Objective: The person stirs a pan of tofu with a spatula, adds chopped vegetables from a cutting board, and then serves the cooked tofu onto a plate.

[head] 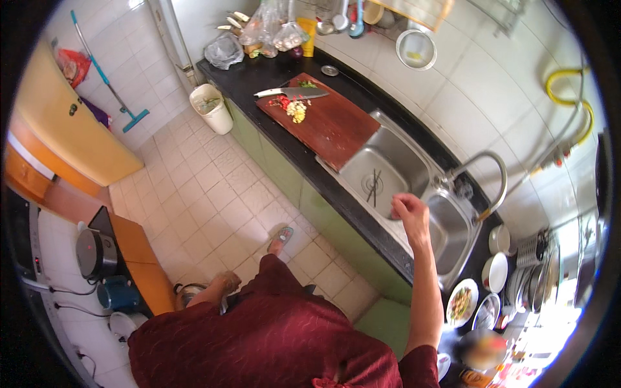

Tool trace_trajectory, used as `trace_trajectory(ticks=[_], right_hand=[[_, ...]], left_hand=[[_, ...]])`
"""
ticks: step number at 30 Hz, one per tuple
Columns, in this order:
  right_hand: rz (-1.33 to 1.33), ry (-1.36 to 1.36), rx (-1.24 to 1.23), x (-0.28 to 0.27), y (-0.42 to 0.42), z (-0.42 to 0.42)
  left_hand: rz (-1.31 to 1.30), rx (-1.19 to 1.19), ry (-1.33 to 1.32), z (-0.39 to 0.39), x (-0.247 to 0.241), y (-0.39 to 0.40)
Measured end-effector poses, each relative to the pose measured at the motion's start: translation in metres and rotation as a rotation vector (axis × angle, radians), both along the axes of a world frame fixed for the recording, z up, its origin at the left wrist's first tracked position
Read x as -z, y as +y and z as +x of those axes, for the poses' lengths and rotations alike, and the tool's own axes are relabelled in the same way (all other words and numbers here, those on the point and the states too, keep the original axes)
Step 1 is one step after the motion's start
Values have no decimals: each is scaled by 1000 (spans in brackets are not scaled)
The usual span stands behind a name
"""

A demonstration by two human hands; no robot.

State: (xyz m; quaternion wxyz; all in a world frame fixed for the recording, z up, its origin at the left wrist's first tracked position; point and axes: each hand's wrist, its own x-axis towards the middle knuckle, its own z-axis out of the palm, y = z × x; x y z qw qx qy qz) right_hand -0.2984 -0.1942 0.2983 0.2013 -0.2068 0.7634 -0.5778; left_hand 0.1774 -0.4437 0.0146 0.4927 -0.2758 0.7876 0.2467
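Observation:
My right hand (410, 209) is held over the near edge of the stainless steel sink (424, 160), between its two basins. Its fingers are curled, and I see nothing in them. Low at my left side is my left hand (228, 282), blurred, beside a round metal vessel (190, 291); its grip does not show clearly. Across part of the larger basin lies a reddish wooden cutting board (335, 123). On the board are a kitchen knife with a pale handle (310, 92), chopped red pieces (281, 101), chopped pale pieces (296, 111) and some green pieces (306, 84). Dark sticks (374, 186) lie in the larger basin.
A curved faucet (499, 169) rises behind the sink. Plates of food (462, 303) and white bowls (495, 272) stand on the counter at right. Plastic bags of produce (271, 34) sit at its far end. A bin (212, 109) stands on the tiled floor, and an orange cabinet (140, 264) is at left.

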Motion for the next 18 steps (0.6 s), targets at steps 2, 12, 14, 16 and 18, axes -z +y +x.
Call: trace_trajectory(ticks=[2, 12, 14, 16, 18], right_hand=[[7, 75, -118, 7, -82, -40], [99, 657, -415, 73, -442, -183], [112, 827, -473, 93, -494, -208], [207, 883, -482, 112, -524, -242], [278, 940, -441, 125, -549, -265]], left_hand=[[43, 200, 39, 18, 27, -15], [217, -1213, 113, -34, 62, -132], [135, -1165, 141, -36, 69, -148], [-34, -364, 475, -17, 108, -163], [179, -944, 270, -8, 136, -170]])
